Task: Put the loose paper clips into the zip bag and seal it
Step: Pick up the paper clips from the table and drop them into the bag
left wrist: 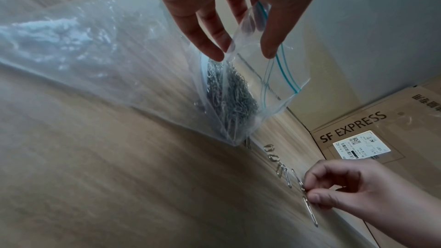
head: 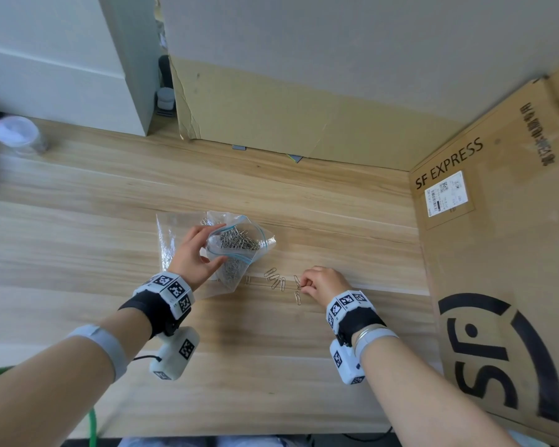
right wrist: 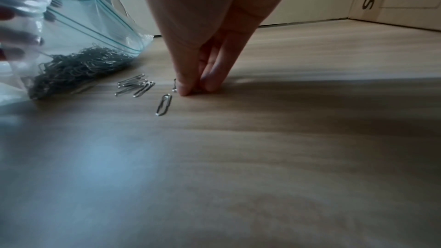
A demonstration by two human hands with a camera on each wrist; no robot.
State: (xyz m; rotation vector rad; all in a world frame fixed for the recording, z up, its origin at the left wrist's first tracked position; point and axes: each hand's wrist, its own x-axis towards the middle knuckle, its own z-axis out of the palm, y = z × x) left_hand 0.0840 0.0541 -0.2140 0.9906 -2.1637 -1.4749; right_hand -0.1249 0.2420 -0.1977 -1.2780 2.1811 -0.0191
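A clear zip bag (head: 239,240) (left wrist: 241,90) (right wrist: 90,31) with a blue seal strip stands on the wooden table, its mouth held wide and a heap of silver paper clips (head: 236,241) (right wrist: 78,67) inside. My left hand (head: 196,253) (left wrist: 245,52) pinches the bag's rim between thumb and fingers. Several loose paper clips (head: 276,280) (left wrist: 278,163) (right wrist: 134,87) lie on the table just right of the bag. My right hand (head: 304,283) (left wrist: 307,193) (right wrist: 193,90) pinches one paper clip against the table at the right end of that row. Another clip (head: 298,298) (right wrist: 164,104) lies just in front of it.
A second clear plastic bag (head: 170,240) (left wrist: 71,48) lies flat under and behind the zip bag. An SF EXPRESS cardboard box (head: 497,253) walls off the right side, and a cardboard sheet (head: 271,117) stands at the back. A blurred cup (head: 17,133) sits far left.
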